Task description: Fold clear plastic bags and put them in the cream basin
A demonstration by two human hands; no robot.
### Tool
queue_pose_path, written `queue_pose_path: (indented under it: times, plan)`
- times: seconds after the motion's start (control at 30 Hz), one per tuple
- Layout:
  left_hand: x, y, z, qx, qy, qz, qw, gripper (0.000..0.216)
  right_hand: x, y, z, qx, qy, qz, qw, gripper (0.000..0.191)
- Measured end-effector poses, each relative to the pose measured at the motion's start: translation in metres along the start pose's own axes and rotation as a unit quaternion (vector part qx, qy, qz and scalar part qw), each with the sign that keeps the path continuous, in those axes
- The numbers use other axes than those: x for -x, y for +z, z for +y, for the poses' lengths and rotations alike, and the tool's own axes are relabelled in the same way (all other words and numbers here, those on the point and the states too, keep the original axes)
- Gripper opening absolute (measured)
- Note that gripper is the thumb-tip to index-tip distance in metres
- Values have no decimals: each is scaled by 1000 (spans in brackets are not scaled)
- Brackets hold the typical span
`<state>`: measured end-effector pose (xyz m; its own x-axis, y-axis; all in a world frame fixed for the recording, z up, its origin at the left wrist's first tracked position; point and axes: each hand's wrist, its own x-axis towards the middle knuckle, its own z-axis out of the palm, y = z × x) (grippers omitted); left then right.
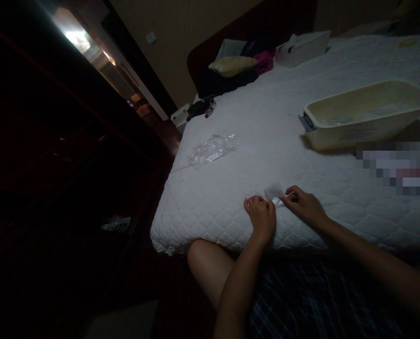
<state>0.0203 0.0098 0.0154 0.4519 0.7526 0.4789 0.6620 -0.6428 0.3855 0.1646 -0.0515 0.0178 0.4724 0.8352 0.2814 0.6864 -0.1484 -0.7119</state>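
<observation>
A small clear plastic bag [274,190] lies on the white quilted mattress [210,221] near its front edge, between my two hands. My left hand [261,215] is closed at the bag's left side, fingers curled down and thumb side against the plastic. From the right, my right hand [303,205] pinches the bag's edge between thumb and fingertips. What the bag contains, if anything, is too dim to make out. Farther left on the mattress is a larger crumpled clear plastic sheet or bag [215,149].
A cream plastic bin [358,136] with a grey handle stands on the right. Behind are a white box [303,49], a yellowish pillow [233,66] and dark clothes. Dark furniture fills the left; a plastic packet [116,224] lies there. A blurred-out patch covers something below the bin.
</observation>
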Motion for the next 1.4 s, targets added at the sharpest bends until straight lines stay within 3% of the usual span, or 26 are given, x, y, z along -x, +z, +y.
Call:
queue_pose_path:
  times: [0.27, 0.37, 0.47, 0.57, 0.63, 1.0, 1.4]
  plan:
    - [-3, 1, 1, -22, -13, -16, 1000, 19, 4, 2, 4, 25, -43, 10, 999, 26]
    - [-3, -1, 2, -36, -15, -22, 999, 18, 10, 2, 6, 55, -161, 108, 979, 20]
    - [-3, -3, 4, -49, -22, -24, 998, 17, 18, 1, 8, 91, -311, 182, 928, 17]
    - [-3, -4, 4, -55, -19, -25, 998, 17, 23, -1, 10, 122, -418, 177, 883, 27]
    - [-3, -4, 3, -53, -16, -26, 998, 17, 23, -1, 9, 126, -451, 147, 871, 31]
    - [-1, -2, 2, -35, -8, -11, 999, 17, 12, 10, 3, 152, -374, 38, 914, 37]
    - [2, 0, 0, 19, -9, 46, 999, 19, 9, 11, 4, 148, -332, -4, 932, 36]
